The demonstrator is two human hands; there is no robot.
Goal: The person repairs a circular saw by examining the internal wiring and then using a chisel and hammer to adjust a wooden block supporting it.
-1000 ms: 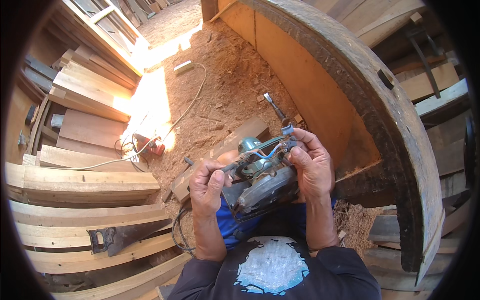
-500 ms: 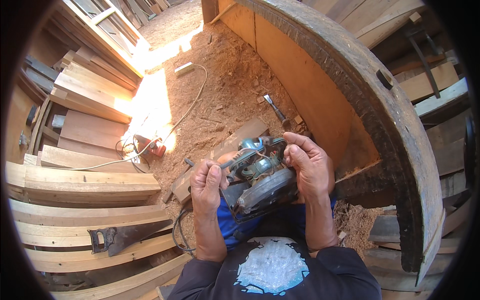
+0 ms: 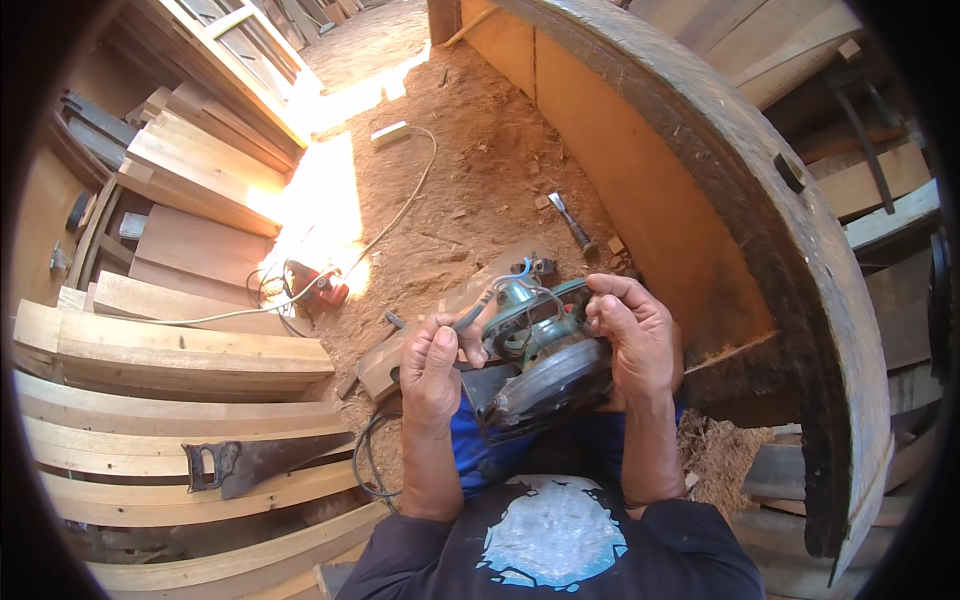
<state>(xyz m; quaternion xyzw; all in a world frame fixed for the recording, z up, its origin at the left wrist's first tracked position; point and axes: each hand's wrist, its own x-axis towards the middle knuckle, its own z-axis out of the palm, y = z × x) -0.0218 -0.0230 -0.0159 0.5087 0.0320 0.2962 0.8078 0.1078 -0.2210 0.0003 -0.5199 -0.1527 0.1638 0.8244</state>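
A circular saw [image 3: 553, 378] with a dark blade guard and a green motor body rests in my lap, tilted. Its handle is opened up, with a blue wire [image 3: 527, 266] and a small dark switch-like part [image 3: 543, 266] showing outside it. My left hand [image 3: 432, 368] is closed around the dark sleeve of the power cord [image 3: 473, 315], left of the handle. With bent thumb and fingers, my right hand [image 3: 638, 338] pinches the right end of the handle. Exactly what sits between those fingertips is partly hidden.
A chisel [image 3: 573, 223] lies on the sawdust-covered ground ahead. Curved timbers [image 3: 180, 350] are stacked at left, with a handsaw [image 3: 262, 466] on them. A red power tool [image 3: 322, 284] and a pale extension socket [image 3: 390, 133] trail cords. A large curved wooden piece [image 3: 735, 140] stands at right.
The blue wire and the dark switch-like part now stick out above the handle, where they were lower within it before. My left hand still grips the cord. The whole view has shifted slightly.
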